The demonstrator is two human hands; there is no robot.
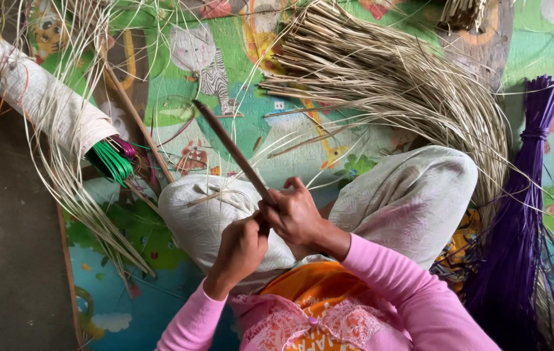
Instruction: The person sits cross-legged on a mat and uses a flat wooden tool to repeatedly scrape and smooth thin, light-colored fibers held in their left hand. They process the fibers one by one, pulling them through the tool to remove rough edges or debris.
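- Head view: the right hand point(298, 214) closes its fingers around the near end of a long dark stick point(235, 153), which slants up and to the far left over the lap; gripping it low likely keeps the free length steady.
- The left hand point(241, 247) is curled shut just beside the right, touching it at the stick's near end; whether it pinches a thin strand I cannot tell.
- Both hands work above the pale cloth-covered knees point(413, 195), close to the body.
- A big sheaf of pale straw point(407, 84) fans out far right, within reach on the colourful play mat point(251, 117).
- A purple fibre bundle point(517, 227) lies at the right, tied near its far end.
- At the far left a rolled pale wrap point(30, 91) holds green strands point(111, 161).
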